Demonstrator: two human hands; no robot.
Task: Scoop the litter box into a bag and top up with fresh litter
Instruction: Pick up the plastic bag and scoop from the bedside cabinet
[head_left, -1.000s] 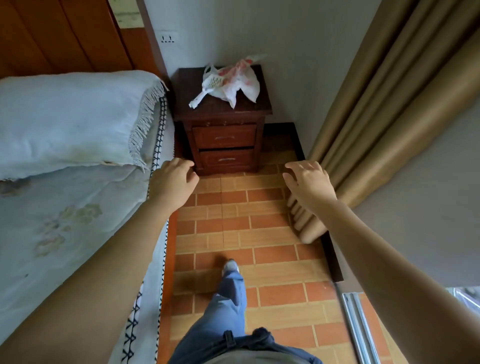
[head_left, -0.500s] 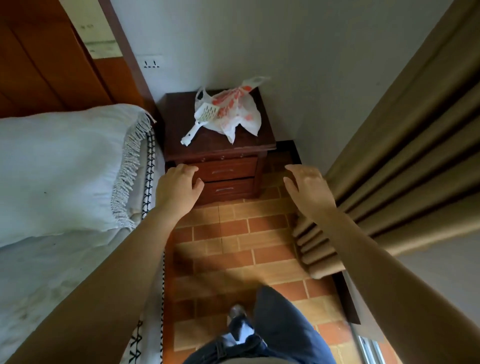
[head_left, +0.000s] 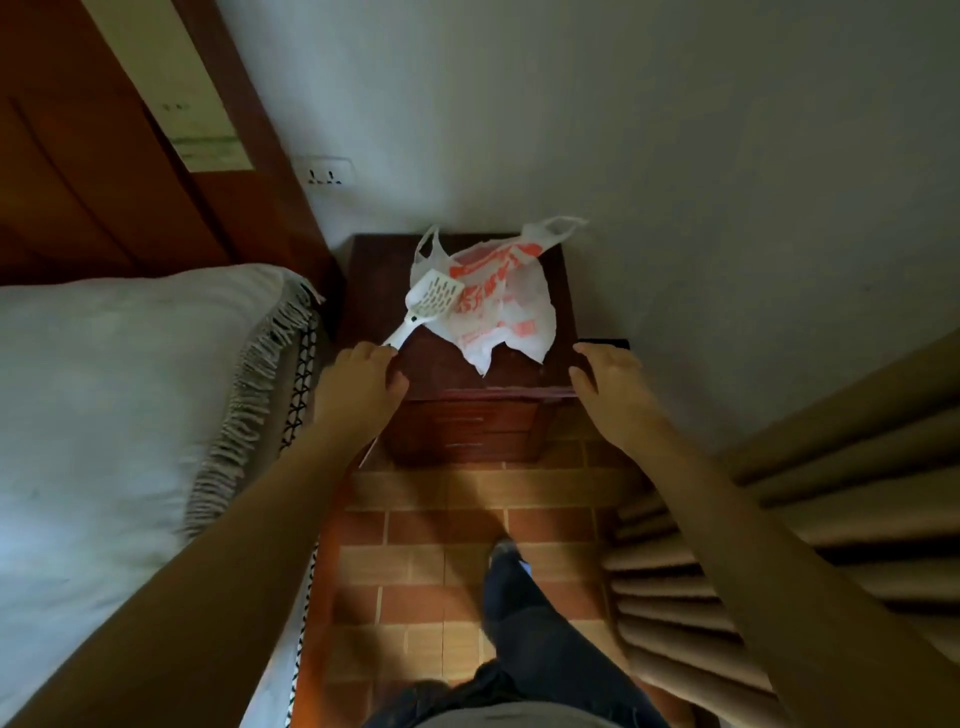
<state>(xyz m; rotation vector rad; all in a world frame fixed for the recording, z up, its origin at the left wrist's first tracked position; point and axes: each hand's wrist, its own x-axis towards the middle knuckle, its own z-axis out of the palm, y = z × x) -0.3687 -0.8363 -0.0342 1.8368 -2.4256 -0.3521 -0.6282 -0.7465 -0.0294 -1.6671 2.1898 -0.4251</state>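
Head view, looking down at a dark wooden nightstand (head_left: 524, 364) in the corner between the bed and the wall. On its top lie the two tools for the job: a white slotted litter scoop (head_left: 434, 300), blade resting on a crumpled white plastic bag (head_left: 506, 312) with orange print, handle pointing toward the near left corner. Left hand (head_left: 358, 387): fingers loosely curled, tips right at the end of the scoop handle. They are not wrapped round it, and I cannot tell whether they touch it. Right hand (head_left: 610, 384): spread wide and relaxed, holding nothing, at the near right corner of the nightstand, just short of the bag. No litter box and no fresh litter are in view, so their whereabouts and state cannot be noted. Surroundings: fringed white blanket (head_left: 130, 395) on the bed to the left, pleated tan curtain (head_left: 779, 499) to the right, brick-pattern tile floor (head_left: 441, 556) underfoot. Judgement on progress: very start, tool collection only. Scoop and bag are not yet picked up. Scooping, bagging the waste and topping up all remain to be done.
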